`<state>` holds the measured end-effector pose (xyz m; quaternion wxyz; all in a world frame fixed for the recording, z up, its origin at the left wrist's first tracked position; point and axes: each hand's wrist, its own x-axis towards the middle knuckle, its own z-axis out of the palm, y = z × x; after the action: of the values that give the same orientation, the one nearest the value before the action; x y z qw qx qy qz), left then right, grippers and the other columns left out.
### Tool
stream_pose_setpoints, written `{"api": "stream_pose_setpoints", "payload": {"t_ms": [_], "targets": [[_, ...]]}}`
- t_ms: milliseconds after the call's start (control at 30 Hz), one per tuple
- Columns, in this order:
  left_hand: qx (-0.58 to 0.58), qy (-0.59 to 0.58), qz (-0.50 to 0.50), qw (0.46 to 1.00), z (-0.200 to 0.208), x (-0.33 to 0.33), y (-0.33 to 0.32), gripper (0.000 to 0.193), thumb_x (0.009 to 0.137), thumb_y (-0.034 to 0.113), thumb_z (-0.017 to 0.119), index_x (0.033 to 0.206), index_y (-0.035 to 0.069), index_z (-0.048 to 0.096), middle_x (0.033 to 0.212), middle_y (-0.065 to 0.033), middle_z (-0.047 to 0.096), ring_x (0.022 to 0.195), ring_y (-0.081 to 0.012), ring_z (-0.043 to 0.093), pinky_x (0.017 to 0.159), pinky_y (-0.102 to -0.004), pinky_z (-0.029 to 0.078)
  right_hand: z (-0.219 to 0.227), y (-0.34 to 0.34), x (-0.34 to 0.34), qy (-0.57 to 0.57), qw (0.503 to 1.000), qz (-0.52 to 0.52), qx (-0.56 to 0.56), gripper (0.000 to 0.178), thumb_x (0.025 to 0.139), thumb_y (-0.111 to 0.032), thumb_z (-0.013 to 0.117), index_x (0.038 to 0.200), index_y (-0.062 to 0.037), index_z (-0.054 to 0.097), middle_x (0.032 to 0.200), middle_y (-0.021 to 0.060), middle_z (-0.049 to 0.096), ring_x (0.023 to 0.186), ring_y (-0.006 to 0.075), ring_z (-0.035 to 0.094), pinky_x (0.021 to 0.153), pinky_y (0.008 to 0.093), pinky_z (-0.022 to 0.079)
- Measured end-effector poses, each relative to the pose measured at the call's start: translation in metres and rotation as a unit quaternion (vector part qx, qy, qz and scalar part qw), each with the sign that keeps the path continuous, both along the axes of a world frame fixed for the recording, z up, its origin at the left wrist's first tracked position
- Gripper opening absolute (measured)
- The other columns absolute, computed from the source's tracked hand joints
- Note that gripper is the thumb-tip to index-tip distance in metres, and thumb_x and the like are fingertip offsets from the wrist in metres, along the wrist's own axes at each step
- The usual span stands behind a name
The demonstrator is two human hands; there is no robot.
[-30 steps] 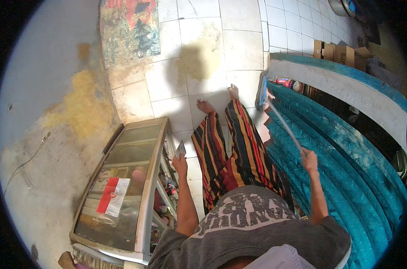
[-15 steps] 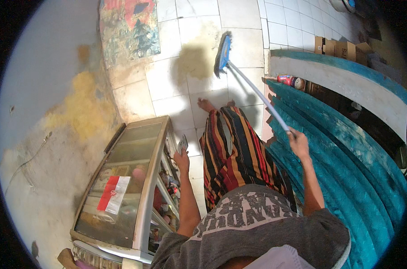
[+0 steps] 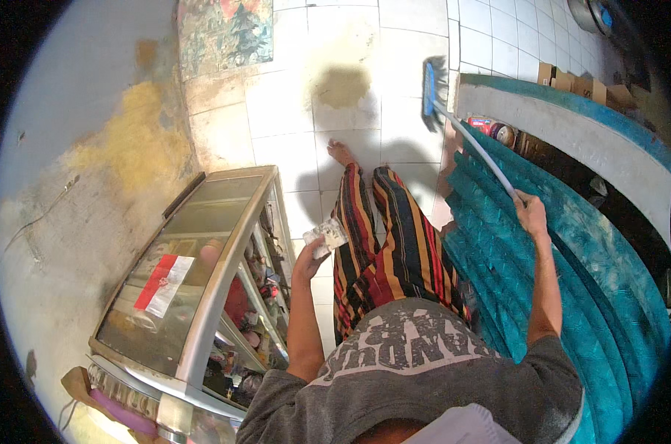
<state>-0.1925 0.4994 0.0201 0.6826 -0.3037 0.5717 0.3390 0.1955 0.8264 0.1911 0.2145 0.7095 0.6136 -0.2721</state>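
My right hand (image 3: 529, 212) is wrapped round the upper end of a long-handled broom (image 3: 480, 148) with a grey-white stick. Its blue head with dark bristles (image 3: 429, 90) is at the right side of the tiled floor, near the low wall's end. In my left hand (image 3: 309, 259), in front of the glass cabinet, is a small, flat, greyish-white piece with dark marks (image 3: 326, 236). It looks like paper or a wrapper; its exact kind does not show. My bare left foot (image 3: 341, 153) is on the tiles below the striped trousers (image 3: 395, 229).
To my left stands a glass-fronted cabinet (image 3: 265, 181) against a stained wall (image 3: 121, 140). A teal curtain (image 3: 572, 266) hangs close on my right, beside a low white-and-teal wall (image 3: 572, 122) with a red container (image 3: 479, 123) near it. Cardboard boxes (image 3: 576, 85) lie beyond.
The broom head has swung right across the floor, and my right hand has moved right with the handle. My left hand has turned, showing the pale piece broadside. I have stepped slightly.
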Motion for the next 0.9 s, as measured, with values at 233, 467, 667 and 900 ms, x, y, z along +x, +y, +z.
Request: {"api": "stream_pose_setpoints", "payload": {"t_ms": [233,467,667,900], "targets": [[0.018,-0.039,-0.055,0.998,0.053,0.122,-0.019,0.035,0.079,0.023,0.059,0.109,0.006,0.051,0.105,-0.0039,0.053,0.096,-0.0164,0.050,0.085,-0.0385,0.043,0.036,0.086,0.107,-0.007,0.976,0.219,-0.023,0.027,0.081,-0.025,0.049,0.096,-0.0061,0.061,0.083,0.0213,0.060,0.078,0.0346,0.058,0.074,0.0389,0.044],[0.084,-0.054,-0.210,0.973,0.058,0.235,-0.061,0.044,0.078,0.024,0.060,0.112,-0.002,0.047,0.108,-0.0088,0.054,0.097,-0.0180,0.052,0.087,-0.0295,0.039,0.151,0.118,0.151,-0.042,0.960,0.253,-0.111,0.029,0.080,-0.023,0.049,0.092,0.0009,0.060,0.088,0.0203,0.060,0.081,0.0301,0.058,0.075,0.0359,0.044],[0.107,-0.024,-0.149,0.983,0.049,0.249,-0.103,0.046,0.077,0.022,0.061,0.112,-0.003,0.046,0.105,-0.0088,0.056,0.092,-0.0190,0.055,0.087,-0.0291,0.039,0.149,-0.004,0.189,-0.069,0.950,0.303,0.015,0.031,0.068,-0.010,0.062,0.099,-0.0086,0.059,0.091,0.0179,0.058,0.088,0.0330,0.054,0.076,0.0411,0.043],[0.414,0.344,-0.484,0.689,0.134,0.268,-0.002,0.019,0.071,0.015,0.062,0.089,0.011,0.066,0.130,-0.0198,0.029,0.124,-0.0299,0.022,0.100,-0.0371,0.020,0.175,-0.039,0.125,-0.024,0.814,0.571,0.105,0.022,0.066,-0.005,0.059,0.088,-0.0049,0.054,0.082,0.0109,0.051,0.084,0.0266,0.050,0.072,0.0356,0.040]]}}
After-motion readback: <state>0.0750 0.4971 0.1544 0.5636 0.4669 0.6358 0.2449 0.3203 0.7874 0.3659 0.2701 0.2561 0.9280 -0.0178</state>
